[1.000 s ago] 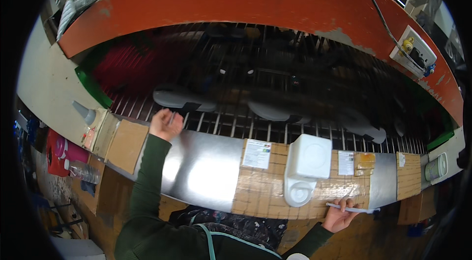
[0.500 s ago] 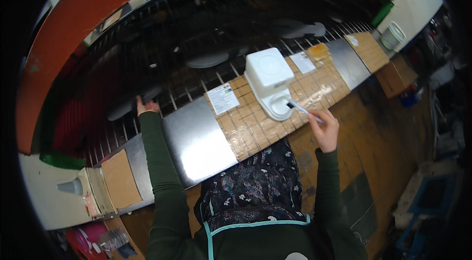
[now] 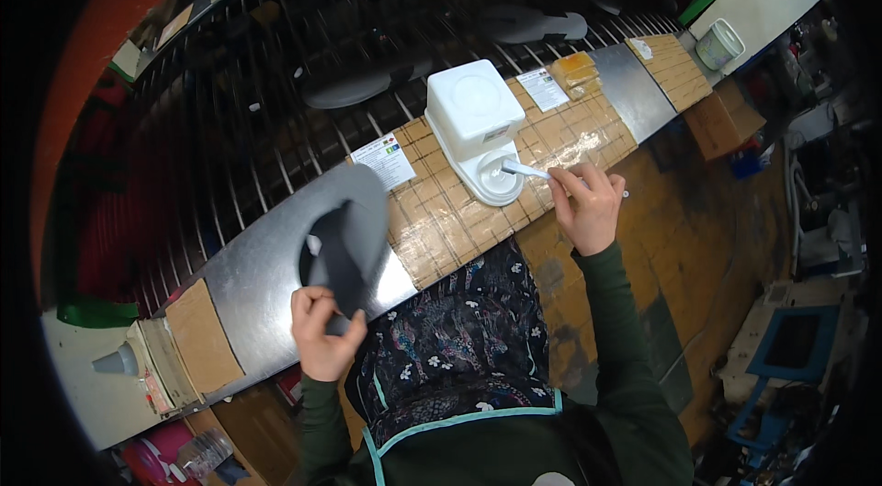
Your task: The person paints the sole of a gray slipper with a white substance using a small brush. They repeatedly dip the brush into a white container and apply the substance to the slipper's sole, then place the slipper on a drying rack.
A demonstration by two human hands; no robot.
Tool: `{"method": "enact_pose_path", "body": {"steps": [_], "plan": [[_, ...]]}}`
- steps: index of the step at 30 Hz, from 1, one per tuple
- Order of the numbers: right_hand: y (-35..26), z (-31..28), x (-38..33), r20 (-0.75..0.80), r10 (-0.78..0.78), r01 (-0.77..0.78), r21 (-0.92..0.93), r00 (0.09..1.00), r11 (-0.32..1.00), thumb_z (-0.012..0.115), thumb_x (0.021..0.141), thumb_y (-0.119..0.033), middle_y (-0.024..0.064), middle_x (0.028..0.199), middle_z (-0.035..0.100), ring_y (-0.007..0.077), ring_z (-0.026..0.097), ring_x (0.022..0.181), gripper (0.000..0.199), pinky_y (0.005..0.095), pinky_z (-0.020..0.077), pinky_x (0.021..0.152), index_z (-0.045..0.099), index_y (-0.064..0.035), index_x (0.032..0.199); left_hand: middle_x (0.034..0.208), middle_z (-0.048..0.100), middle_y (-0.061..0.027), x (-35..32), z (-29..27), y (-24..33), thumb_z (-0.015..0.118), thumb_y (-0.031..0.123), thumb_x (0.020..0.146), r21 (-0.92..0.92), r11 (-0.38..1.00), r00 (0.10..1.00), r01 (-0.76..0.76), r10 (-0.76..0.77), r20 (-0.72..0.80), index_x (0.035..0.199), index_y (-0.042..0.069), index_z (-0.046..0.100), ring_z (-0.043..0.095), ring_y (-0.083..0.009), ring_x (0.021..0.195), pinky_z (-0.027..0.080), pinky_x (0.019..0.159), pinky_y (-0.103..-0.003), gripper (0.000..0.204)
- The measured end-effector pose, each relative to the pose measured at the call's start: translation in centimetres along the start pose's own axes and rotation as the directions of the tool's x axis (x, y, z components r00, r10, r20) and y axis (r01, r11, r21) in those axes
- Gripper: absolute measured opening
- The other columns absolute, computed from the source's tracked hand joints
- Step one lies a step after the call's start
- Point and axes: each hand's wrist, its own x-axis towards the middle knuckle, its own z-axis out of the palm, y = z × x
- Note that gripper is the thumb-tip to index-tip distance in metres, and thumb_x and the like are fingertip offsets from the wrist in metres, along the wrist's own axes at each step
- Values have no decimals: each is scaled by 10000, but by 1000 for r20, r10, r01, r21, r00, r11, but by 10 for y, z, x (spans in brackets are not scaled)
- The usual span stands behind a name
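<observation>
My left hand (image 3: 323,334) grips a grey shoe sole (image 3: 366,210) with a black strap-like piece, tilted up over the bare metal of the bench. Its fingers are pinched on the near end. In my right hand (image 3: 588,208) is a thin brush (image 3: 531,171) with a pale handle, held between thumb and fingers. The brush's dark tip is at the round dish (image 3: 487,190) in front of a white box-shaped plastic container (image 3: 473,107). Container and dish stand on the brown, tape-covered cardboard (image 3: 450,238).
Beyond the bench edge lies a rack of metal rods, carrying a grey sole (image 3: 354,89) and another grey sole (image 3: 525,25). Two printed cards, one left (image 3: 384,162) and one right (image 3: 542,89), and a yellowish block (image 3: 576,73) lie on the cardboard. A tub (image 3: 719,45) stands far right.
My left hand has come back from the rods toward me, bringing the sole over the bench. My right hand has shifted slightly, keeping the brush at the dish.
</observation>
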Motion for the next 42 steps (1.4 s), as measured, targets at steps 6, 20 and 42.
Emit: {"method": "enact_pose_path", "body": {"steps": [6, 20, 42], "plan": [[-8, 10, -4, 74, -25, 30, -62, 997, 998, 715, 784, -149, -5, 786, 571, 191, 539, 716, 103, 368, 324, 727, 701, -172, 883, 1301, 583, -182, -13, 29, -5, 805, 264, 683, 313, 910, 950, -273, 204, 235, 1006, -5, 699, 518, -356, 1213, 399, 1005, -479, 433], [-10, 7, -1, 66, -34, 38, -49, 997, 998, 699, 794, -139, -1, 775, 560, 187, 534, 726, 85, 376, 320, 725, 688, -157, 876, 1505, 340, -166, -5, 50, -10, 338, 564, 982, -415, 892, 974, 180, -104, 199, 1470, 68, 323, 384, -301, 1343, 306, 1109, -426, 696], [24, 15, -26, 778, 259, -803, 596, 572, -16, 652, 914, -155, 9, 738, 624, 59, 543, 678, 169, 204, 369, 571, 674, -27, 1023, 1430, 412, -95, -10, 85, -11, 267, 665, 968, -984, -153, 969, 95, -211, 126, 1489, 63, 267, 416, -214, 1289, 320, 1109, -349, 796]]}}
